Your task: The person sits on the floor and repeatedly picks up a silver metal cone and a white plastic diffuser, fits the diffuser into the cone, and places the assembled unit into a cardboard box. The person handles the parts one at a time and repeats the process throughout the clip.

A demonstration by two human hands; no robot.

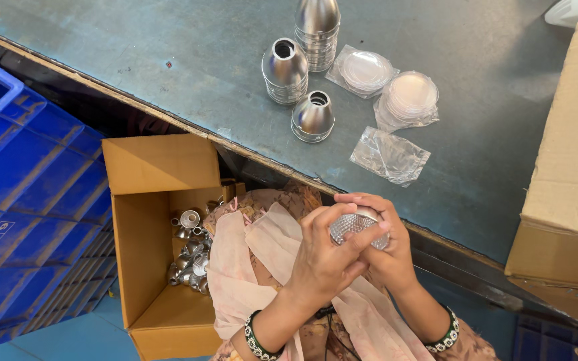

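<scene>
1. Both hands meet over the person's lap, just below the near edge of the grey metal surface (168, 60), and between them they hold a small shiny faceted metal reflector cup (354, 226).
2. The left hand (326, 257) wraps the cup from the near-left side, its fingers curled over the dimpled face, so its grip is closed on the cup.
3. The right hand (386, 251) cradles the cup from the far-right side and beneath, its fingertips over the top rim; this grip is also closed on the cup.
4. The cup sits between the two palms. Its dimpled face is turned up toward the camera and a little to the left; how its axis runs beyond that is hidden by the fingers. Neither hand is clearly nearer, as both touch it.
5. Ahead on the surface, well apart from the hands, stand three stacks of polished cone-shaped metal housings (302, 67).
6. Just right of them lie clear plastic bags of round transparent lens discs (396, 90) and an empty crumpled clear plastic bag (389, 155).
7. To the left, on the floor, an open brown cardboard box (142, 220) holds loose small metal parts (190, 257), with blue plastic crates (28, 180) beside it.
8. A large cardboard carton (570, 167) stands at the right.
</scene>
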